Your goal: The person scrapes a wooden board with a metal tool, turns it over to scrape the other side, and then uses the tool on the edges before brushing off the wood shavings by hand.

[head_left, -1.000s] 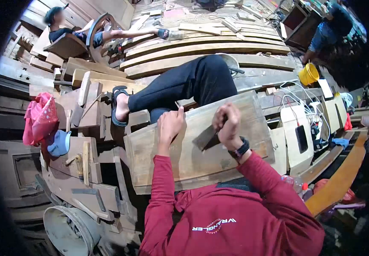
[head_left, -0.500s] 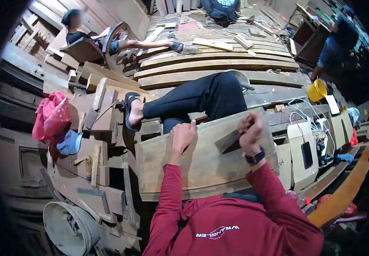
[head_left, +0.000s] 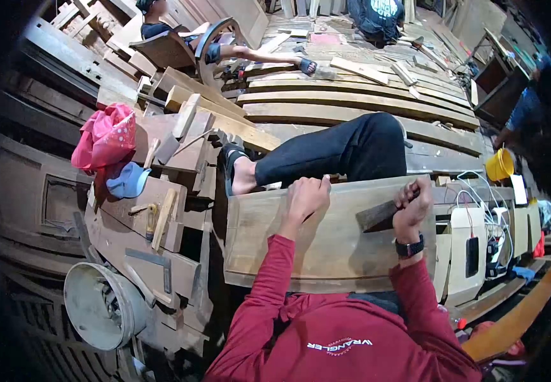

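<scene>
A wide, pale brown wooden panel [head_left: 313, 248] lies across my lap. My left hand [head_left: 307, 200] is at its far edge, fingers curled down over the wood with the fingertips hidden. Clenched above the right part of the panel, my right hand [head_left: 413, 207] holds a dark flat rectangular piece [head_left: 377, 216]. This piece is tilted, its lower end close to the panel face; whether it touches cannot be made out. My bent leg [head_left: 332, 149] in dark trousers shows beyond the panel.
On the left are a pink bag [head_left: 106, 137], a blue cap [head_left: 128, 181], a screwdriver [head_left: 152, 219], a metal square [head_left: 151, 261] and a white bucket [head_left: 103, 309]. Cables and a phone [head_left: 472, 256] lie right, near a yellow bucket [head_left: 499, 165]. Other people are at the back.
The whole view has swung left, so everything sits further right in the picture. My right hand and the dark piece have moved slightly right over the panel. My left hand stays at the far edge.
</scene>
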A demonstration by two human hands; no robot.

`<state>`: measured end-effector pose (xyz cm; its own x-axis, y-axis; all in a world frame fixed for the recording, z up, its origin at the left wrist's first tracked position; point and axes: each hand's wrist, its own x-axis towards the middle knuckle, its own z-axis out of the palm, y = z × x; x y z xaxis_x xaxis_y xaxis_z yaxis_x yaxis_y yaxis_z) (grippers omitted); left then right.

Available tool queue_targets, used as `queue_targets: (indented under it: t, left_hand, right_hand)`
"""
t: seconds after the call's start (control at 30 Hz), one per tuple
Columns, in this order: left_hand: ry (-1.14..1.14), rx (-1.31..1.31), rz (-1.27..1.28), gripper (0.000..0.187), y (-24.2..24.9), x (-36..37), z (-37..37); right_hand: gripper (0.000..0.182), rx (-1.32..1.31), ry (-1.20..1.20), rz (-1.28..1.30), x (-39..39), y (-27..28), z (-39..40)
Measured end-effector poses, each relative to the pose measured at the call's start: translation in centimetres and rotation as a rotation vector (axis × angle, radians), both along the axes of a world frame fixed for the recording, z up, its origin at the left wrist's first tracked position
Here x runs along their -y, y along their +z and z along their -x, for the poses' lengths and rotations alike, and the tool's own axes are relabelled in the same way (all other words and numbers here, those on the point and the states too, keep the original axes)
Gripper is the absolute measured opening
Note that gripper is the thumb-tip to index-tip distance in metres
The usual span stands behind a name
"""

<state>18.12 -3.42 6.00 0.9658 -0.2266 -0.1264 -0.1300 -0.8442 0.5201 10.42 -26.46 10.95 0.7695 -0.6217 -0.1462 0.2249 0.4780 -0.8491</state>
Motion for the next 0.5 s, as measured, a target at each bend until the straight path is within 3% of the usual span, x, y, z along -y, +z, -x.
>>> queue_targets:
  t: [0.23, 0.5]
  left_hand:
    - [-0.042, 0.036, 0.006, 0.063, -0.9, 0.8, -0.2]
    - [-0.032, -0.018, -0.012, 0.059, 0.1, 1.0, -0.1]
  right_hand:
    - [0.025, -0.088, 0.16, -0.073, -3.2, -0.8, 0.8]
    - [0.026, -0.069, 0.126, -0.051, -2.5, -0.2, 1.2]
